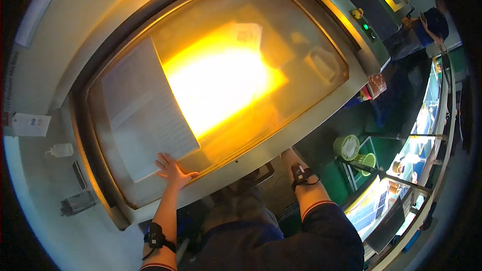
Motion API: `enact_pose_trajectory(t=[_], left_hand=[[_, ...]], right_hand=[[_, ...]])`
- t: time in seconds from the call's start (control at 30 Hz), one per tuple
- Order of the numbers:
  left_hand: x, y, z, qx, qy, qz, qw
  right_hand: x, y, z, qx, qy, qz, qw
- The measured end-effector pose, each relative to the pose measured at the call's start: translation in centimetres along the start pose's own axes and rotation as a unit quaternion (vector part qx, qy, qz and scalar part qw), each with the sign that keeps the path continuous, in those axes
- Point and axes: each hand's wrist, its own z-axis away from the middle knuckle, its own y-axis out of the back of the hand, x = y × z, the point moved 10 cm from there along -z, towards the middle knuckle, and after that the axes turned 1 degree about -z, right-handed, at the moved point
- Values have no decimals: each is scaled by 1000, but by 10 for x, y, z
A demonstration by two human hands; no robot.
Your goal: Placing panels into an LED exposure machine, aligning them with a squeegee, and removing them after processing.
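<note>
Fingers (164, 159) of the left hand (174, 172) are fanned wide and laid flat, clasping nothing, right over the lower edge of a pale grey sheet (145, 105), with the thumb splayed out toward the front rim (301, 128); how firmly they press, I can't tell. Just beyond these fingertips the sheet stretches away across the framed glass (321, 98), and ahead to their right blazes a yellow-white light (216, 88), washing out whatever lies inside it. Past that glare sits a whitish patch (247, 34), its marks too blurred to read. Now to the right of the fingers: the right forearm (312, 194) runs up to the rim, and that rim blocks the view, so the right hand is hidden and its grip can't be told. Farther right stand two green baskets (345, 147), and far off ahead, a co-worker (420, 34) by a green lamp (366, 27). Out left of the fingers, a white bottle (61, 150), then a paper tag (31, 124) with little blue round marks, and dark lettering (13, 83) running up the panel!
</note>
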Motion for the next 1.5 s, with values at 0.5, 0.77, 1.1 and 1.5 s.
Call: enact_pose_trajectory(t=[0.5, 0.77, 1.1, 1.5], left_hand=[[10, 5, 8, -34, -35, 25, 998], [14, 31, 24, -30, -30, 51, 998], [15, 10, 15, 48, -81, 85, 992], [-63, 34, 131, -156, -218, -2, 963]], right_hand=[[9, 102, 113, 60, -112, -248, 960], [30, -15, 392, -30, -491, -706, 510], [117, 113, 381, 107, -293, -379, 871], [-252, 285, 39, -51, 287, -103, 951]])
